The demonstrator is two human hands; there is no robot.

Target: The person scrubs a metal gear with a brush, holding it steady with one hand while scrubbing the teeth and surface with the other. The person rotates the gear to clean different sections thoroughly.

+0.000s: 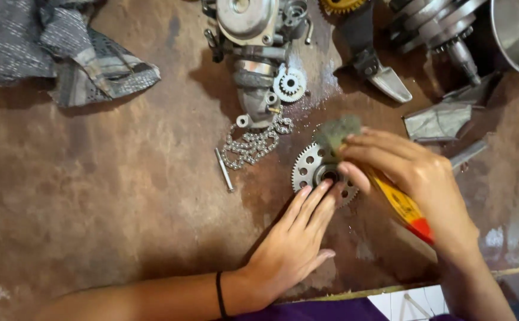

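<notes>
Near the centre of the frame, slightly right, a toothed metal sprocket (320, 172) with round holes lies flat on the brown, stained desk (122, 190). The left hand (295, 241) comes in from the lower edge, a thin black band at its wrist, and lies open and flat with its fingertips (322, 191) pressing on the sprocket's lower rim. The right hand (411, 172) reaches in from the lower right and is closed around a brush with a yellow and red handle (407, 209); its dirty greenish bristle head (336, 131) sits at the sprocket's upper edge, touching or just above it, though which is unclear. Just left of the sprocket, a heap of small-link chain (252, 145) lies beside a slim metal pin (224, 170). Above them, at the top centre, stands a grey engine part (253, 41) with a small gear (289, 84) at its right side. A crumpled grey rag (63, 47) lies in the upper left. In the upper right are a dark lever with a shiny flat end (378, 65), a geared shaft (444, 30), a metal bowl (518, 35) at the corner, and a folded piece of grey sheet (441, 122).
</notes>
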